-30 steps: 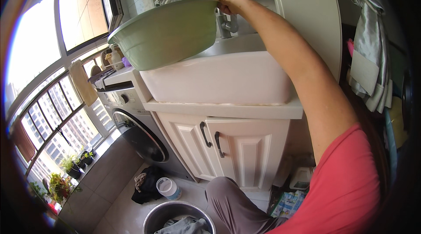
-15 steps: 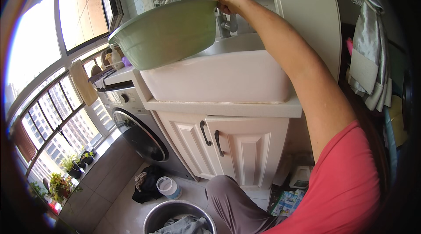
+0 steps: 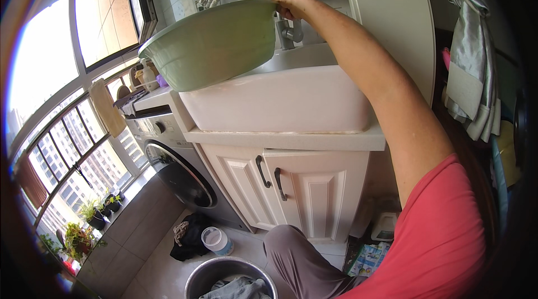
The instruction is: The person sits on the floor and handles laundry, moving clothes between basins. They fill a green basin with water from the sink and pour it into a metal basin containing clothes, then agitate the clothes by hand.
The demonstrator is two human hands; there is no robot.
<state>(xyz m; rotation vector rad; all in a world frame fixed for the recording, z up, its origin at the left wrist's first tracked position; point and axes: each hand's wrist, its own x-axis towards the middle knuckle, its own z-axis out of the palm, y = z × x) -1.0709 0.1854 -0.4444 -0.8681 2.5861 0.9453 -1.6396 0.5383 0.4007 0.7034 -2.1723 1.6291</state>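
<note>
A wide, smooth green plastic basin (image 3: 216, 47) sits over the left part of the glossy white sink (image 3: 280, 100), with the right hand (image 3: 289, 5) clamping its grip on the rim's right end. Beneath, a pale worktop (image 3: 297, 141) tops a panelled cabinet (image 3: 308, 187); a silver washing machine (image 3: 174, 126) stands left; nearer, a round metal tub (image 3: 192, 276) sits on tiled floor (image 3: 159, 271).
</note>
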